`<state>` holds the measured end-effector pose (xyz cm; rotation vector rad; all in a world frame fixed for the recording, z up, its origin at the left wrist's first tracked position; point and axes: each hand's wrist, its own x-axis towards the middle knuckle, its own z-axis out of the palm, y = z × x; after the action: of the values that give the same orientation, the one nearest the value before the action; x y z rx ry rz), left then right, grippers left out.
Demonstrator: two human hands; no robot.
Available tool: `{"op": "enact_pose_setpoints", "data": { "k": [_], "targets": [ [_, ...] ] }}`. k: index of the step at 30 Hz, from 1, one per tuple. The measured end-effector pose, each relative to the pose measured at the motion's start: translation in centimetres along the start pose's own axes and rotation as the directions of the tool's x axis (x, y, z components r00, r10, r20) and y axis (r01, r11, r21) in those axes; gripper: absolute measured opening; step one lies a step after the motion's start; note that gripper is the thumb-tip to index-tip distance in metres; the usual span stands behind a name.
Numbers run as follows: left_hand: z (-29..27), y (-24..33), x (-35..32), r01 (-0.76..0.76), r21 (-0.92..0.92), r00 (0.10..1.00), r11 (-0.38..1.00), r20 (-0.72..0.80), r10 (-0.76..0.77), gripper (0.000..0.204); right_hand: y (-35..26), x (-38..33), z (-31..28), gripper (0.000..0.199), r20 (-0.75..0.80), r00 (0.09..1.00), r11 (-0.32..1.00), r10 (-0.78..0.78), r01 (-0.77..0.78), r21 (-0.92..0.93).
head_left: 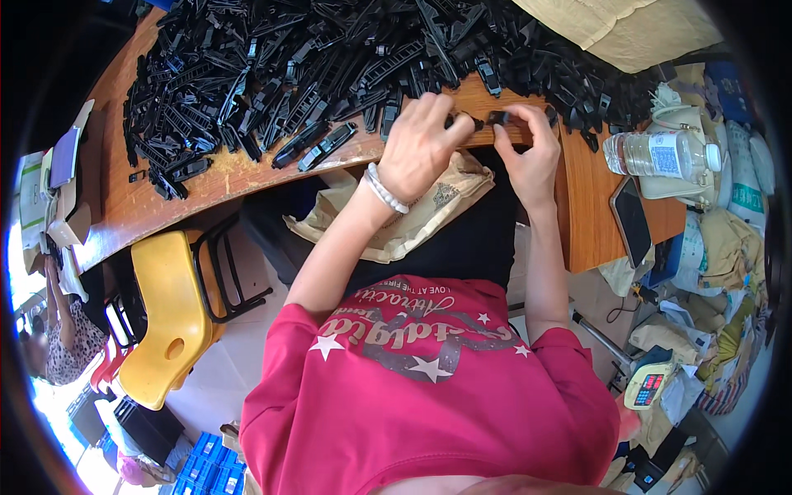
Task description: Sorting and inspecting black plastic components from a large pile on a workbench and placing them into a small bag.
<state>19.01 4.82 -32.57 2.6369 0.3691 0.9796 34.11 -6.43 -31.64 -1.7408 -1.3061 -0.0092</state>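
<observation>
My right grip [529, 153] pinches a small blocky black piece [498, 118] near the wood-grained desk's [115, 219] edge, my left grip [422, 142] curls beside it, holding I cannot tell what, with slim black parts [280, 66] heaped beyond and a clear plastic bottle [645, 154] rightward.

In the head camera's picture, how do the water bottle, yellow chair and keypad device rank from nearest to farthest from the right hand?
1. Water bottle: to the right of the right hand.
2. Keypad device: lower right.
3. Yellow chair: far left, across the person's body.
</observation>
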Motion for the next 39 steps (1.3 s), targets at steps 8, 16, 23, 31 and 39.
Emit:
{"op": "enact_pose_setpoints", "data": {
  "k": [8,16,23,31,39],
  "targets": [
    [-0.3,-0.5,-1.2,-0.085,-0.024,0.996,0.996,0.037,0.086,0.025,0.4,-0.3,-1.6,0.024,0.137,0.970,0.965,0.201,-0.219,0.141],
    [-0.9,-0.6,-0.8,0.053,-0.050,0.999,0.997,0.007,-0.052,0.022,0.6,-0.4,-1.9,0.022,0.291,0.936,0.919,0.196,-0.279,0.279],
    [-2.1,-0.5,-0.6,0.109,0.069,0.994,0.992,-0.030,-0.107,0.027,-0.3,0.0,-1.2,0.024,0.293,0.944,0.964,0.153,-0.208,0.166],
    [-1.5,-1.0,-1.3,0.091,-0.111,0.995,0.990,-0.038,-0.096,0.023,-1.0,0.2,0.1,0.026,0.299,0.953,0.984,0.036,-0.087,0.158],
    [-3.3,-0.7,-2.6,0.019,-0.039,0.978,0.999,-0.205,-0.027,0.041,-1.6,-1.0,-0.8,0.018,0.314,0.944,0.971,0.099,-0.160,0.178]
  ]
}}
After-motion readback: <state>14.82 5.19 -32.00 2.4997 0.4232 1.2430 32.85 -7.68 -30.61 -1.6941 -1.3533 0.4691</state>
